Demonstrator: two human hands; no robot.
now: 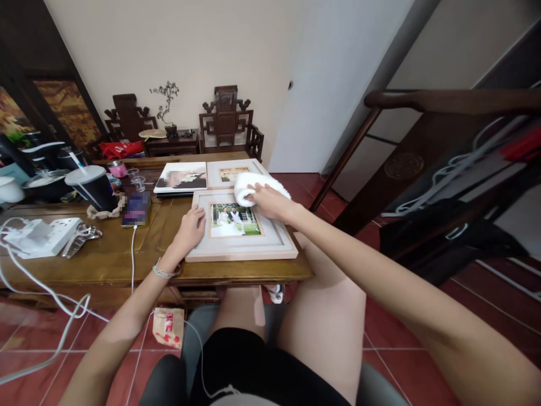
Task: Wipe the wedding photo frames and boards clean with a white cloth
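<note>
A framed photo [270, 248] with a pale wooden border and wide mat lies flat near the front edge of the wooden table. Its picture shows two people outdoors on grass. My left hand [191, 228] rests on the frame's left edge, fingers stretched along it. A folded white cloth [264, 183] is under my right hand [270, 200], whose fingers wrap over it at the frame's upper right. The cloth covers that corner. Behind lies a second pale frame [214, 172], and left of it a white photo panel [181, 176] with a dark lower part.
A power strip [53, 234] with white cables, a phone [136, 210] on a charging cord and a lidded dark cup [95, 189] stand on the table's left. A carved chair [226, 121] is behind; a dark wooden chair back [406, 163] rises at right. A paper bag [168, 327] lies below.
</note>
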